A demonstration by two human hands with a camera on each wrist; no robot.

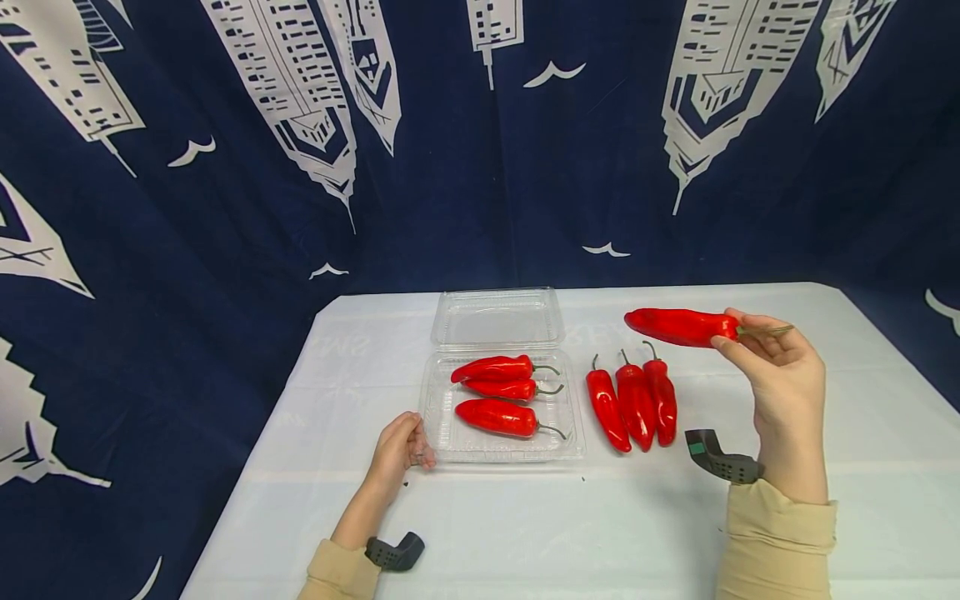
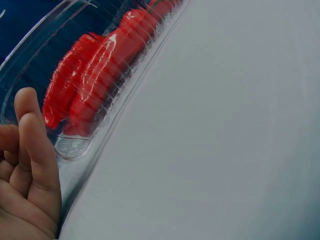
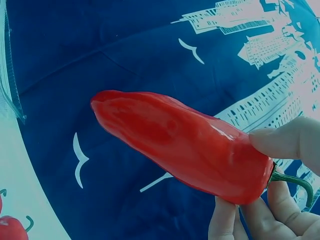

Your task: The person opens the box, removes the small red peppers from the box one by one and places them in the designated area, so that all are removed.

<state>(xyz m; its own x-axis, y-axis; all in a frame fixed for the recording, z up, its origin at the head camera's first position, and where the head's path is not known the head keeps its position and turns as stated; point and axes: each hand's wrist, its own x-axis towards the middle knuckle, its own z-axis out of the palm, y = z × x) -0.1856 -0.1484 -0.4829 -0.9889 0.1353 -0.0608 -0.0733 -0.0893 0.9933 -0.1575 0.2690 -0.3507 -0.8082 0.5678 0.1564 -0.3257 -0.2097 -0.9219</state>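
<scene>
My right hand (image 1: pixel 783 375) holds up a large red chili pepper (image 1: pixel 678 326) above the right part of the table, thumb and fingers pinching its stem end. Its green stem (image 3: pixel 295 181) curves back over the palm, and its tip points left. At the front left corner of an open clear plastic clamshell box (image 1: pixel 442 450), my left hand (image 1: pixel 401 446) grips the rim with bent fingers. Inside the box lie three red peppers (image 1: pixel 498 417), stems to the right. Three more red peppers (image 1: pixel 636 404) lie side by side on the table just right of the box, stems away from me.
The box's hinged lid (image 1: pixel 497 319) lies folded back flat behind it. A white cloth covers the table (image 1: pixel 562 533). Behind the table's far edge hangs a dark blue curtain (image 1: pixel 480 208) with white building and bird prints.
</scene>
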